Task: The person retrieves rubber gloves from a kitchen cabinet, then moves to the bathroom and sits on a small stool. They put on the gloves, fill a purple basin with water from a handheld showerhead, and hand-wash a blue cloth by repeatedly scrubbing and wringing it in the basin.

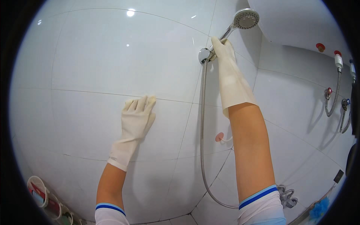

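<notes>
A chrome hand shower sits at its round wall bracket, with its head up and to the right. My right hand, in a cream rubber glove, is closed around the shower's handle just above the bracket. From the bracket a metal shower hose hangs in a long curve and passes behind my right arm. My left hand, gloved alike, is raised before the white tiled wall; its fingers are loosely bent and nothing shows in them. Whether it touches the tiles I cannot tell.
A white water heater overhangs the upper right, with flexible pipes and valves below it. A mixer tap is partly behind my right sleeve. Plastic baskets stand lower left. A suction hook and blue bath puff also show.
</notes>
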Tool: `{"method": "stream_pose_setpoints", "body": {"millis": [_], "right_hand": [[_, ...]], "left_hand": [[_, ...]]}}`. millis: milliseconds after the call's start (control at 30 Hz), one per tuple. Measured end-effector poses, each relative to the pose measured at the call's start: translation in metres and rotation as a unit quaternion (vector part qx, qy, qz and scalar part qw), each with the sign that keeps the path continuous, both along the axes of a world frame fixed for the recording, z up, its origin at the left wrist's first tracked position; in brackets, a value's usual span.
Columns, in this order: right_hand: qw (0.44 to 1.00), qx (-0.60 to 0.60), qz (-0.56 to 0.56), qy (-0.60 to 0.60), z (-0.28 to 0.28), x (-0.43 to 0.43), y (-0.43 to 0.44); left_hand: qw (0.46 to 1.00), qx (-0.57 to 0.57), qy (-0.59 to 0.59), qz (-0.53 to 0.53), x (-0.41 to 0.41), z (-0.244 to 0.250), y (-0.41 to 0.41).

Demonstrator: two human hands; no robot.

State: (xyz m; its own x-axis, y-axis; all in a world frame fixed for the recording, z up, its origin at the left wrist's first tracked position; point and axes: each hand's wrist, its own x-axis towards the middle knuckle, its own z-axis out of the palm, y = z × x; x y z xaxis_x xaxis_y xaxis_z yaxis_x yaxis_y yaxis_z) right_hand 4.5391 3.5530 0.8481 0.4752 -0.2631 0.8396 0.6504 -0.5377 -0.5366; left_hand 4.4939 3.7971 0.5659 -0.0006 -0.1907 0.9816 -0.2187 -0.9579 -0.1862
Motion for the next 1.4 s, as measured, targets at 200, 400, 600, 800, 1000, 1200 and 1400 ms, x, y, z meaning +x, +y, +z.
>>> {"method": "stream_pose_setpoints", "body": {"millis": [200, 400, 600, 800, 1000, 1200, 1400], "right_hand": [[0.991, -0.022, 0.09, -0.091, 0.007, 0.036, -0.007], [0.977, -0.005, 0.14, -0.159, 0.066, 0.017, -0.031], [0.98, -0.134, 0.145, -0.036, -0.068, -0.09, -0.057], [0.861, 0.004, 0.272, 0.431, -0.312, -0.139, -0.122], [0.731, 0.127, 0.183, 0.645, -0.572, -0.168, -0.156], [0.644, 0.213, 0.209, 0.704, -0.856, -0.204, -0.225], [0.56, 0.254, 0.244, 0.75, -1.1, -0.224, -0.229]], "left_hand": [[1.0, -0.003, -0.003, -0.022, 0.012, -0.007, 0.006], [0.999, -0.004, -0.002, -0.051, 0.013, 0.002, -0.002], [0.997, -0.016, 0.009, -0.077, 0.015, -0.007, 0.007], [0.869, -0.259, 0.142, -0.397, -0.002, -0.042, -0.028], [0.193, -0.693, 0.214, -0.661, -0.114, -0.36, -0.086], [0.111, -0.821, 0.349, -0.439, -0.279, -0.674, -0.191], [-0.004, -0.833, 0.277, -0.479, -0.279, -0.838, -0.248]]}}
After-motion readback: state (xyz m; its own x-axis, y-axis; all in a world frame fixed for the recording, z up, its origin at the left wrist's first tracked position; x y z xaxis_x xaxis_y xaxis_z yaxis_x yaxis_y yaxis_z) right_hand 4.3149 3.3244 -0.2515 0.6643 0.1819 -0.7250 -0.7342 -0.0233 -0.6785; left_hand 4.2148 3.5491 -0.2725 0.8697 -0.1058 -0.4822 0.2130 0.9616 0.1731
